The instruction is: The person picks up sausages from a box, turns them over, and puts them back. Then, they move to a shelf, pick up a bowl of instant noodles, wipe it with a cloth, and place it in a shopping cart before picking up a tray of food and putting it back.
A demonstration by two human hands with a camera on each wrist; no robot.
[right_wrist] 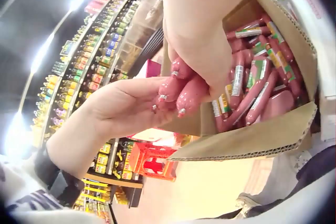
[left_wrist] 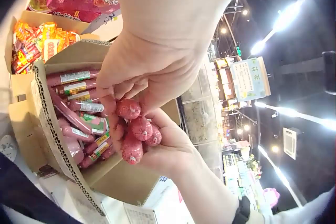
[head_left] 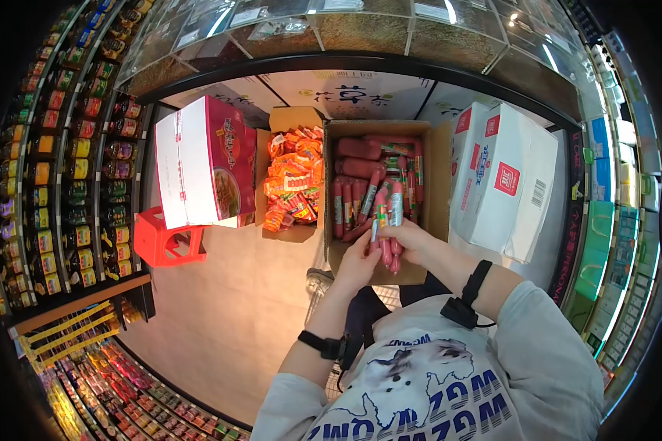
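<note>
Several pink wrapped sausages (head_left: 390, 257) are bunched between my two hands above the front of an open cardboard box (head_left: 438, 158). My left hand (head_left: 359, 263) holds the bunch from the left, its fingers curled at the sausages in the left wrist view. From the other side my right hand (head_left: 410, 242) grips the same bunch, fingers wrapped partly around it in the right wrist view. Their crimped ends (left_wrist: 140, 129) point toward me. Inside the box lie many more sausages (right_wrist: 262, 85), some thick, with green, yellow and white labels.
Left of the sausage box stands a carton of orange-wrapped snacks (head_left: 294, 173), beside a magenta and white box (head_left: 198, 162). White cartons (head_left: 504, 184) flank the right. A red plastic stool (head_left: 165, 239) sits on the floor (head_left: 228, 294). Shelves of jars (head_left: 81, 169) line the left.
</note>
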